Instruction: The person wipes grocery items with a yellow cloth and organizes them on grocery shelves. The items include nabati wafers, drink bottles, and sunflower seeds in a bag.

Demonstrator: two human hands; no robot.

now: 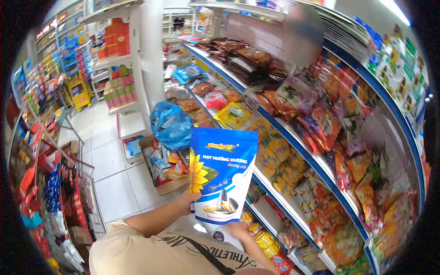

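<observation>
A blue and white bag of sunflower seeds is upright in front of my chest, its printed front facing me. My left hand grips its lower left edge, with the fingers partly hidden behind the bag. Just below the bag's bottom edge is my right hand, blurred; its fingers are hidden, so I cannot tell whether it grips the bag. Behind the bag's upper left corner sits a full blue plastic bag.
Slanting shelves of packaged snacks run along the right. A cardboard box with packets stands on the tiled floor. A wire rack with goods lines the left, and a yellow stand is farther back.
</observation>
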